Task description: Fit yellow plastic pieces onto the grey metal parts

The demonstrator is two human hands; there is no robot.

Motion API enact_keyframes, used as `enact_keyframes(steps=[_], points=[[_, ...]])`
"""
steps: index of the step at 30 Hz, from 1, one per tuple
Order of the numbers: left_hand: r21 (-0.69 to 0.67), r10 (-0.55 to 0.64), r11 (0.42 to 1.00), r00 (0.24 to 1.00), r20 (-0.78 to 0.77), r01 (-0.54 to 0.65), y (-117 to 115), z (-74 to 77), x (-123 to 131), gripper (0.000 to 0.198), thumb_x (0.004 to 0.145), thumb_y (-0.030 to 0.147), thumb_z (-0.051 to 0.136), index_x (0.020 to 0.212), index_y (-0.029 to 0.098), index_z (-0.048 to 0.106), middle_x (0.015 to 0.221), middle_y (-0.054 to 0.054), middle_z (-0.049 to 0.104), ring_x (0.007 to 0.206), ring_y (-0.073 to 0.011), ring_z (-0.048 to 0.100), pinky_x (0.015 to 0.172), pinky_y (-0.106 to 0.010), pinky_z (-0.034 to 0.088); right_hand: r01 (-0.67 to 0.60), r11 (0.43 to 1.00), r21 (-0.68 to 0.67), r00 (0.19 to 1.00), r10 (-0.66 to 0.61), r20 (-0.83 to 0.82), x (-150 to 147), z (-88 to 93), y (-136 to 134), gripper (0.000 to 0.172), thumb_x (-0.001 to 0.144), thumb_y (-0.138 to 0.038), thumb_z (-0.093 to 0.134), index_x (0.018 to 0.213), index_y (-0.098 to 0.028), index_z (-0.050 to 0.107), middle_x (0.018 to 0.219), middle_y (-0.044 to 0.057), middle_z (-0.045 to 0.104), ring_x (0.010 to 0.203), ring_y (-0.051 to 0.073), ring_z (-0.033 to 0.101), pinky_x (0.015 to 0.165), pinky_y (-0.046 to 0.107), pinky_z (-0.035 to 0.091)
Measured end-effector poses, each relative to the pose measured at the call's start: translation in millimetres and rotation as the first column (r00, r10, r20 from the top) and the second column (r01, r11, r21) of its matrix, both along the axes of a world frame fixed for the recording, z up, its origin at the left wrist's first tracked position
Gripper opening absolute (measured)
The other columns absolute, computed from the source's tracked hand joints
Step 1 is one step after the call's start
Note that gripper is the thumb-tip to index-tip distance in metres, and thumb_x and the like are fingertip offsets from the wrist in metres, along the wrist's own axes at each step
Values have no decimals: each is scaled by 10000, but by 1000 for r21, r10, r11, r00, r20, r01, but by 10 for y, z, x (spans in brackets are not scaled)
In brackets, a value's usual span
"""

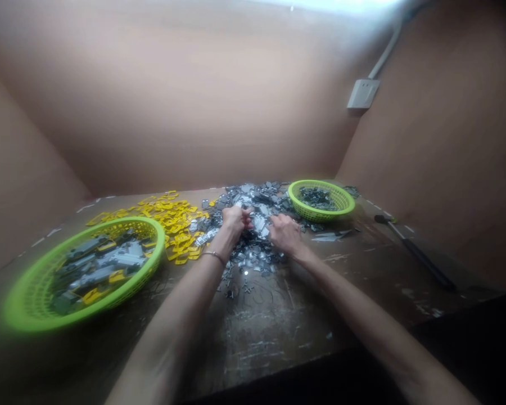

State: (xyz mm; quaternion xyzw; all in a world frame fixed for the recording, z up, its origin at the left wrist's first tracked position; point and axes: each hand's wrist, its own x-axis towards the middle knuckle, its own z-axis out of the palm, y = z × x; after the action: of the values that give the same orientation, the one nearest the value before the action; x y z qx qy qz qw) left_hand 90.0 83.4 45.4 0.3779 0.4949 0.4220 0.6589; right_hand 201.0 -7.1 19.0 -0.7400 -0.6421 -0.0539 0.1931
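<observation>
A heap of small grey metal parts [257, 225] lies in the middle of a worn dark table [270, 326]. My left hand [235, 219] is curled in a fist-like grip over the heap, fingers closed on a small part I cannot make out. My right hand [285, 233] rests on the heap just to the right, fingers bent down into the parts and mostly hidden. A thin bracelet [214, 256] circles my left wrist. A spread of yellow plastic pieces [168, 216] lies left of the heap.
A large green basket [37, 292] at the near left holds grey and yellow assembled pieces. A smaller green basket [320, 211] with dark parts stands at the far right. A hammer with a black handle [421, 259] lies along the right side. Brown walls close in the table, with a switch box [362, 94] on the right wall.
</observation>
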Motion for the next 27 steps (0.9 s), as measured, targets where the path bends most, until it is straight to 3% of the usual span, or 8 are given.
enact_keyframes(steps=[3,7,12,15,19,22,24,27], points=[[17,-55,998,998,39,54,-293,-32,-140,133,563,22,541,660,93,486,445,16,446,332,-87,421,379,-292,416,-153,972,180,920,207,-334,-83,58,17,322,762,-297,382,1030,-159,496,862,67,554,738,153,485,670,272,373],[96,-194,979,965,177,179,-682,-146,-386,209,548,63,587,717,124,481,552,11,477,366,-100,458,352,-289,414,-280,897,343,584,443,-681,-191,94,-15,327,716,-276,462,1014,-165,535,947,56,554,696,124,518,632,256,415],[99,-291,957,910,295,274,-890,-216,-647,194,578,111,586,744,124,486,615,-3,483,430,-100,487,352,-254,409,-408,829,383,229,499,-836,-204,107,-129,249,662,-271,547,874,-158,612,870,45,572,684,116,533,624,255,430],[118,-372,928,875,308,353,-924,-209,-716,209,620,220,573,789,122,498,609,-12,493,434,-97,484,359,-254,413,-441,818,369,192,487,-852,-182,91,-160,227,639,-260,575,832,-152,622,809,33,569,580,87,514,551,236,421],[197,-429,892,899,89,407,-950,-214,-727,325,638,393,528,793,108,523,584,-27,515,426,-112,496,322,-224,379,-374,888,269,316,394,-863,-218,103,-188,181,601,-274,603,692,-120,635,576,-2,541,451,55,430,415,190,339],[255,-434,863,898,-67,436,-965,-260,-716,244,596,314,580,681,90,535,533,-21,518,390,-93,477,315,-190,342,-359,918,167,335,294,-895,-286,107,-216,199,573,-273,626,701,-121,629,523,-16,536,438,53,424,398,177,322],[253,-444,858,893,-75,447,-977,-300,-708,180,600,263,569,643,93,527,484,-6,503,354,-79,449,316,-188,328,-342,929,145,249,238,-939,-327,75,-222,208,575,-282,627,709,-124,608,467,-35,506,387,41,395,356,162,291],[311,-402,864,915,-47,396,-994,-345,-701,133,618,222,540,656,95,542,469,8,488,342,-62,420,319,-180,312,-354,932,83,-23,80,-997,-358,-12,-205,182,590,-280,617,663,-133,537,397,-65,435,311,17,323,289,130,220]])
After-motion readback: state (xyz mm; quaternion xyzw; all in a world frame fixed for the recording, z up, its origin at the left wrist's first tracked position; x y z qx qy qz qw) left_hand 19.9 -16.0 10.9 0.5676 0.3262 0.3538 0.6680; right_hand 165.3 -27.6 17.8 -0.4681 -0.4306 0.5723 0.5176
